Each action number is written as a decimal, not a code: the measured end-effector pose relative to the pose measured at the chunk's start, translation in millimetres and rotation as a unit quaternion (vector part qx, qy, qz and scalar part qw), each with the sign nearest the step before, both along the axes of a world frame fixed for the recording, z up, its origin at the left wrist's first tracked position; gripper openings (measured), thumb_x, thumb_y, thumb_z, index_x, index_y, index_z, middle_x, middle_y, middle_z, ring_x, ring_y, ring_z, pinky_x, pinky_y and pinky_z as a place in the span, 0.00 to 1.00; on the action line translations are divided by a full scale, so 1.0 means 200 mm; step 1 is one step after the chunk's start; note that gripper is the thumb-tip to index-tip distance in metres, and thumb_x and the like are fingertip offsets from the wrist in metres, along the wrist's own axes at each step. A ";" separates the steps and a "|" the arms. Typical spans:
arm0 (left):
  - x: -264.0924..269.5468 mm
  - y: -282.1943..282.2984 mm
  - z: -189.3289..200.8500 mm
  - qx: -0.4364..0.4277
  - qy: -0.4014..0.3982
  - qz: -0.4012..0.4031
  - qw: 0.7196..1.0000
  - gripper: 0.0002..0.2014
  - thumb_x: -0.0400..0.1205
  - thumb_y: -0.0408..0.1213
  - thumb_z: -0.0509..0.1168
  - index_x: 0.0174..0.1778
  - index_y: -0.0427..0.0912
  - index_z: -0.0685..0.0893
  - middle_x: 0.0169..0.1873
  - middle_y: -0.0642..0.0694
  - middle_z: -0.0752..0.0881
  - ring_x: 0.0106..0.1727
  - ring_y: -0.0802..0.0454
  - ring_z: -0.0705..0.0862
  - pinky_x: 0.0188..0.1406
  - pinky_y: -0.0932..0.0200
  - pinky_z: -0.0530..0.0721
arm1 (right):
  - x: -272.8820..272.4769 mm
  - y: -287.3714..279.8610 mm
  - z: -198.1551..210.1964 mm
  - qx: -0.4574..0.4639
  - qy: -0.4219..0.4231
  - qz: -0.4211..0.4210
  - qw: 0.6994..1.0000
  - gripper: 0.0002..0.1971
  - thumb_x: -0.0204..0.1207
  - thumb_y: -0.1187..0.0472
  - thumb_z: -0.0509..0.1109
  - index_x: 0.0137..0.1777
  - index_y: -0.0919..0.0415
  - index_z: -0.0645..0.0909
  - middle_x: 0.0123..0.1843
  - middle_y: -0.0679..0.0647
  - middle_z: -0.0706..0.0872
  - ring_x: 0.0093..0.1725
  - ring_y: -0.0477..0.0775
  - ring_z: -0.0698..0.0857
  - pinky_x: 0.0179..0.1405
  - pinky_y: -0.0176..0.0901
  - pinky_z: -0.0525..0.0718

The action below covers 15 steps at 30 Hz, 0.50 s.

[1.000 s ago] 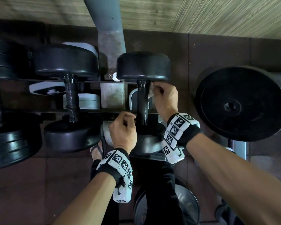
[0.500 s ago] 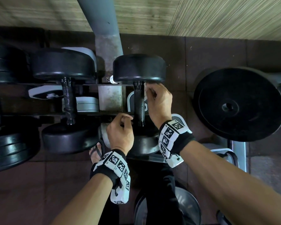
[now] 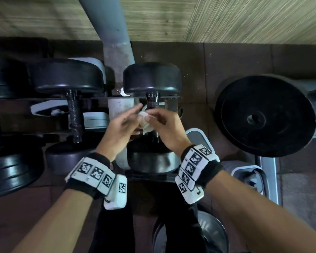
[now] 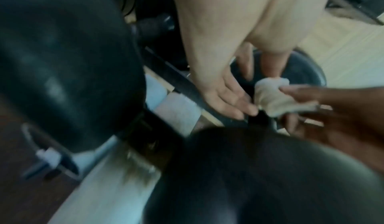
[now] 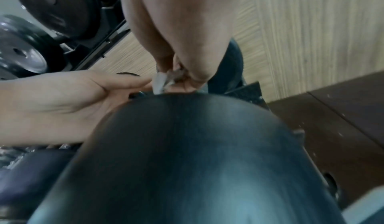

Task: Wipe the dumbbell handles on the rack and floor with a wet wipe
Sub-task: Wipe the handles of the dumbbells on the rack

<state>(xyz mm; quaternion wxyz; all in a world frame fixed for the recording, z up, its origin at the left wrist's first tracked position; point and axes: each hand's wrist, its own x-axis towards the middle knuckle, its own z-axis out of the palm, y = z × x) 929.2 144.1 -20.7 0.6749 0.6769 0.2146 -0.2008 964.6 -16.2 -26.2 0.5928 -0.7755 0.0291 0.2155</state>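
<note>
Right hand (image 3: pixel 169 127) pinches crumpled white wipe (image 3: pixel 146 123); left hand (image 3: pixel 119 127) flat-fingered beside knurled handle (image 3: pixel 153 103)

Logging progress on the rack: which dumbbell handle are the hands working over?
The rightmost dumbbell handle, beside the grey post. Both hands meet over it with the wet wipe; the handle to its left is untouched.

My hands cover the middle of the black knurled dumbbell handle (image 3: pixel 152 101). Both wrist views are blurred. Crumpled white wet wipe (image 3: pixel 146 123) is mostly hidden behind my right hand's (image 3: pixel 169 129) fingers. Stacked black weight plates (image 3: pixel 5 168) are cut off at the left edge.
</note>
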 end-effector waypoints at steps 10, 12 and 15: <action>0.16 0.04 -0.08 0.097 0.014 0.064 0.993 0.06 0.83 0.35 0.71 0.53 0.39 0.84 0.44 0.44 0.89 0.35 0.62 0.88 0.39 0.66 0.87 | -0.16 0.06 -0.01 -0.092 0.021 -0.237 0.967 0.09 0.88 0.53 0.62 0.52 0.56 0.80 0.40 0.53 0.90 0.40 0.57 0.87 0.43 0.56 0.85; 0.19 0.03 -0.14 0.129 0.038 0.099 0.986 0.08 0.82 0.40 0.73 0.51 0.40 0.86 0.43 0.40 0.90 0.34 0.56 0.89 0.38 0.58 0.89 | -0.17 0.10 0.00 -0.176 -0.017 -0.211 0.961 0.13 0.89 0.52 0.59 0.50 0.59 0.79 0.42 0.56 0.89 0.44 0.63 0.86 0.42 0.56 0.81; 0.27 -0.01 -0.18 0.138 0.077 0.039 0.987 0.10 0.78 0.50 0.75 0.43 0.47 0.91 0.44 0.39 0.92 0.44 0.39 0.91 0.50 0.45 0.89 | -0.15 0.13 0.00 -0.225 -0.035 -0.151 0.962 0.15 0.90 0.53 0.58 0.48 0.62 0.78 0.47 0.60 0.87 0.47 0.69 0.84 0.43 0.57 0.79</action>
